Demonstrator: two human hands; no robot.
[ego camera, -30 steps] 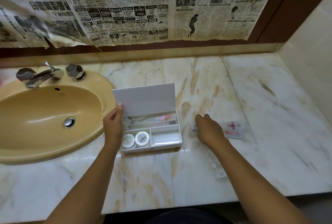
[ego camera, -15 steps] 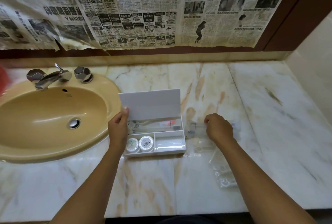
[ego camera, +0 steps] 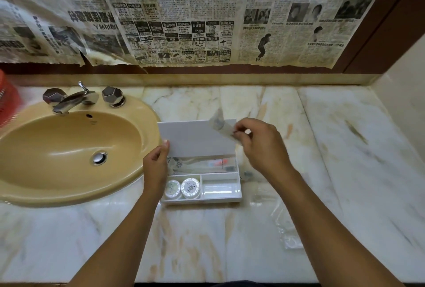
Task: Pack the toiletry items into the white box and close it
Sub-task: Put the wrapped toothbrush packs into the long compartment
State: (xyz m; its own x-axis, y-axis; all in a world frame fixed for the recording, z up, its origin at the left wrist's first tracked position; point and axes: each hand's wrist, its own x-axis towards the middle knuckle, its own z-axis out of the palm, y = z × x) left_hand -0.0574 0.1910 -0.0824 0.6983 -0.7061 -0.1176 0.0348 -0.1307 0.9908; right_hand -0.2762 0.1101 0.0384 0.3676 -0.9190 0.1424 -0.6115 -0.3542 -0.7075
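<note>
The white box (ego camera: pixel 220 198) sits on the marble counter beside the sink, its lid (ego camera: pixel 195 139) standing upright. Inside lie a toothbrush packet (ego camera: pixel 207 163) along the back and two round white tins (ego camera: pixel 184 188) at the front left; the front right compartment holds a clear item. My left hand (ego camera: pixel 156 164) holds the box's left edge, thumb on the lid. My right hand (ego camera: pixel 259 146) is raised over the box's right end and pinches a clear plastic sachet (ego camera: pixel 218 122), blurred by motion.
A tan sink (ego camera: pixel 69 148) with a chrome tap (ego camera: pixel 73 100) lies left of the box. More clear plastic packets (ego camera: pixel 285 224) lie on the counter (ego camera: pixel 345 148) to the box's right. Newspaper covers the wall behind. A red object (ego camera: pixel 7 98) stands at the far left.
My right hand has picked a clear sachet off the counter right of the box and lifted it up over the box's right end. My left hand stays on the box.
</note>
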